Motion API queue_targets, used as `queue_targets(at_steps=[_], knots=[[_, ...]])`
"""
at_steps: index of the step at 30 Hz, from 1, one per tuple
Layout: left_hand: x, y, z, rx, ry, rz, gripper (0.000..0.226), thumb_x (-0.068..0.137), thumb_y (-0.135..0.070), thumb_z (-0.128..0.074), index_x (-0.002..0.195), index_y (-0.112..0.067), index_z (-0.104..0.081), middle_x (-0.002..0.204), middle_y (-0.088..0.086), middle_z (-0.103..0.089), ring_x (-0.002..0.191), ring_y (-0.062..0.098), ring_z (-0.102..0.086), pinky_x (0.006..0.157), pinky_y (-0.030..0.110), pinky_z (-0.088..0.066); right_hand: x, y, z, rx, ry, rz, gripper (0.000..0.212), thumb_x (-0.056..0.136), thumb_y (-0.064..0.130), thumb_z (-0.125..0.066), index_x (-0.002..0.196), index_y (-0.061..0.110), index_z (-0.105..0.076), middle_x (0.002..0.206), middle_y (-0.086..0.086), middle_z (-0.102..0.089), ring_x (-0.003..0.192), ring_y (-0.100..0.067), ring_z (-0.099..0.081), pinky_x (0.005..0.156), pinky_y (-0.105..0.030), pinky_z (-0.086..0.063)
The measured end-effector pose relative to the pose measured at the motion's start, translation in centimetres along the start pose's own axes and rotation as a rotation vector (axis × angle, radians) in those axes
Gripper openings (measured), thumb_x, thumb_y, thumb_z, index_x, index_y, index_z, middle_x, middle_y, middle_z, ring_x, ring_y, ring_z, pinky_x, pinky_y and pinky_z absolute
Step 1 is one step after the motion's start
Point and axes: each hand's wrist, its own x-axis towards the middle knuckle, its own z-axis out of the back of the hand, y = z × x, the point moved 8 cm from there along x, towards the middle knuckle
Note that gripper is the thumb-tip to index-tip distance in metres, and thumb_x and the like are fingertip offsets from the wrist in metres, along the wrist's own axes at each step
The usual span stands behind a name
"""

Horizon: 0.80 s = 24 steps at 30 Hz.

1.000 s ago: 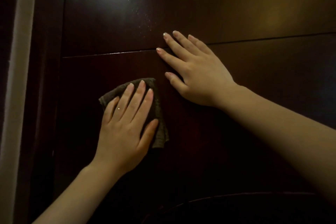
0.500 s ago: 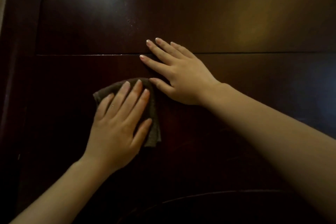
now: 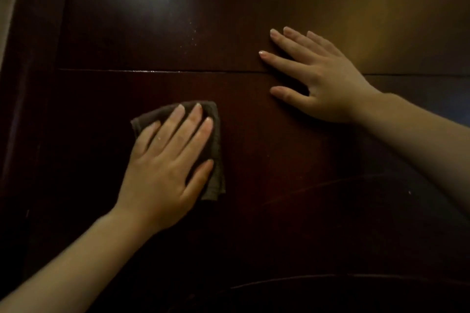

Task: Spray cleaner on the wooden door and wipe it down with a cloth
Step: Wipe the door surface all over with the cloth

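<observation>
Both hands lie flat on the door (image 3: 267, 150): left hand (image 3: 162, 168) presses the cloth (image 3: 216, 185) below the groove (image 3: 178, 71), right hand (image 3: 328, 84) holds nothing; spray specks (image 3: 191, 38) above could dry into spots if missed

This looks like a dim room indoors, most likely in a home: a dark, glossy wooden door (image 3: 254, 20) with a straight groove (image 3: 152, 71) and a curved groove (image 3: 330, 277) in its panels fills the view, set in a matching frame (image 3: 38, 84) beside a strip of pale wall (image 3: 9, 7).
</observation>
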Motion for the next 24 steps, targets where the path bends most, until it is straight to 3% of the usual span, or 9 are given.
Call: queue_targets(at_steps=[5, 10, 14, 20, 24], knots=[[2.9, 0.9, 0.1, -0.019, -0.024, 0.206, 0.059, 0.092, -0.04, -0.028, 0.141, -0.009, -0.035, 0.149, 0.011, -0.031, 0.138, 0.028, -0.024, 0.106, 0.043, -0.018, -1.0, -3.4, 1.3, -0.034, -0.051, -0.039, 0.07, 0.087, 0.061, -0.022, 0.147, 0.025, -0.025, 0.156, -0.006, -0.017, 0.143, -0.02, -0.01, 0.114, -0.034, -0.005], [0.6, -8.3, -0.7, -0.075, 0.014, -0.127, 0.057, 0.091, -0.042, -0.034, 0.142, -0.017, -0.034, 0.15, 0.003, -0.031, 0.14, 0.022, -0.024, 0.109, 0.043, -0.02, -2.8, -5.4, 1.1, -0.014, -0.089, -0.155, 0.07, 0.087, 0.06, -0.02, 0.148, 0.024, -0.02, 0.157, -0.007, -0.013, 0.144, -0.02, -0.007, 0.114, -0.032, 0.0], [1.4, -9.4, -1.0, -0.043, 0.056, -0.371, 0.056, 0.092, -0.044, -0.033, 0.142, -0.019, -0.031, 0.15, 0.002, -0.028, 0.14, 0.02, -0.022, 0.112, 0.04, -0.017, -2.8, -5.4, 1.3, -0.003, -0.074, -0.142, 0.07, 0.088, 0.059, -0.022, 0.148, 0.022, -0.023, 0.156, -0.009, -0.015, 0.144, -0.022, -0.009, 0.115, -0.033, -0.002], [4.6, -8.3, -0.6, -0.057, 0.029, -0.174, 0.057, 0.092, -0.042, -0.032, 0.142, -0.016, -0.034, 0.149, 0.006, -0.033, 0.139, 0.024, -0.025, 0.108, 0.043, -0.018, -6.7, -7.7, 1.5, -0.01, -0.119, -0.194, 0.065, 0.091, 0.053, -0.027, 0.146, 0.019, -0.027, 0.155, -0.01, -0.019, 0.143, -0.023, -0.013, 0.116, -0.036, -0.009], [2.4, -12.2, -0.8, -0.059, 0.047, -0.397, 0.058, 0.09, -0.043, -0.034, 0.142, -0.017, -0.034, 0.15, 0.004, -0.031, 0.139, 0.023, -0.024, 0.109, 0.042, -0.018, -7.5, -7.9, 1.0, 0.022, -0.145, -0.234, 0.063, 0.092, 0.051, -0.029, 0.146, 0.02, -0.028, 0.155, -0.009, -0.019, 0.144, -0.021, -0.012, 0.116, -0.033, -0.006]])
